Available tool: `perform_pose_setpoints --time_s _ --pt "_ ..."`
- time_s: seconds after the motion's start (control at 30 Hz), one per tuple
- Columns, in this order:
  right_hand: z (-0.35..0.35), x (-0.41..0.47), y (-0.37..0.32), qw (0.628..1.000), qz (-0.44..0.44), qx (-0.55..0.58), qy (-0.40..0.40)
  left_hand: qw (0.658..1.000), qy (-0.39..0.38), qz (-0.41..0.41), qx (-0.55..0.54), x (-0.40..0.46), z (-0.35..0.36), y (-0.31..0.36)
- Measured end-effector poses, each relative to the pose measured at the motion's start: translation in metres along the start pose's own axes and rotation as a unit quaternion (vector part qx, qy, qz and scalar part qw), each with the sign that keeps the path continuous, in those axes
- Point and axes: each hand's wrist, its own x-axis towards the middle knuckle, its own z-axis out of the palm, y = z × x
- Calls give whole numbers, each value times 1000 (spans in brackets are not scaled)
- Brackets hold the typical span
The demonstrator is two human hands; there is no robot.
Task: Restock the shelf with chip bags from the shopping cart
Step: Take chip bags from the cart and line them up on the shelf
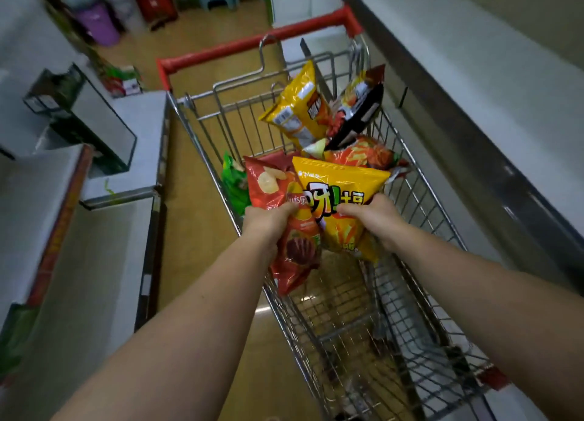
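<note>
Gripping two chip bags: left hand (268, 219) red bag (284, 205), right hand (369, 212) yellow bag (341, 183).

The glossy red crinkled chip bag (286, 221) bears a partly covered "Lay's" logo with a Chinese character. The glossy yellow chip bag (343, 199) shows large Chinese characters with an exclamation mark. Other print is illegible.

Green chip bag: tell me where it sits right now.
In the head view, the green chip bag is wedged against the shopping cart's left wall, just left of the red chip bag that the left hand grips.
</note>
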Motion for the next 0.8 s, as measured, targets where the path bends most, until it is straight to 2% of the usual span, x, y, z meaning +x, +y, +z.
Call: perform_pose_setpoints --time_s 0.17,0.43,0.63,0.8 --pt "-4 -40 -55 997 -44 19 57 993 -51 107 6 -32 -27 43" --pt "5 -140 -138 978 -140 67 138 959 -123 254 21 -103 -91 102" --pt "-11 -205 -185 954 -201 105 197 923 -179 340 31 -174 -118 152" --pt "-42 -277 -220 934 -261 88 229 890 -218 401 22 -237 -119 175"
